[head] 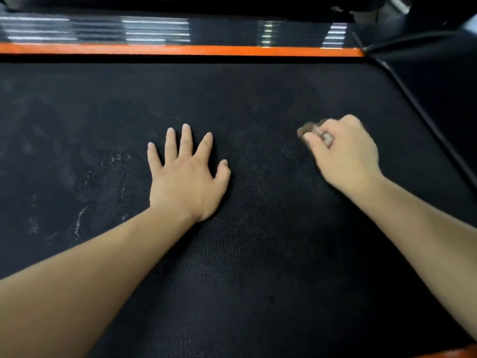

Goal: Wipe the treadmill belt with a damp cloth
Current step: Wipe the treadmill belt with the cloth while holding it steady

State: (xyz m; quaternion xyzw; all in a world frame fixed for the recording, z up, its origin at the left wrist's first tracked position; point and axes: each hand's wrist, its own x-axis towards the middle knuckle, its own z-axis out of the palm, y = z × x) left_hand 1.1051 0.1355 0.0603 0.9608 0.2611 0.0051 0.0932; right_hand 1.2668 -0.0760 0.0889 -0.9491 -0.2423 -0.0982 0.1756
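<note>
Head view
Counts: two hands, two bare forearms, one cloth, one belt, two orange strips.
Belt: the black, textured treadmill belt (258, 254) fills most of the view, with both hands on it.
Left hand: the left hand (187, 174) lies flat on the belt near the middle, palm down, fingers straight and spread apart, holding nothing.
Right hand: the right hand (346, 156) is on the belt to the right, fingers curled and clamped on the cloth; it is blurred.
Cloth: the small brownish cloth (317, 134) is bunched in the right hand and sticks out past the fingertips, against the belt; its light patches are too blurred to make out.
Marks: whitish smears (80, 223) lie on the belt left of the left hand.
Orange strips: one orange strip (180, 50) runs along the far edge; the second (459, 353) is cut off at the bottom right corner.
Ribbed rail: a shiny ribbed rail (154, 29) lies beyond the far strip, under glare.
Hard to see: the dark parts at the top and right are unclear.
</note>
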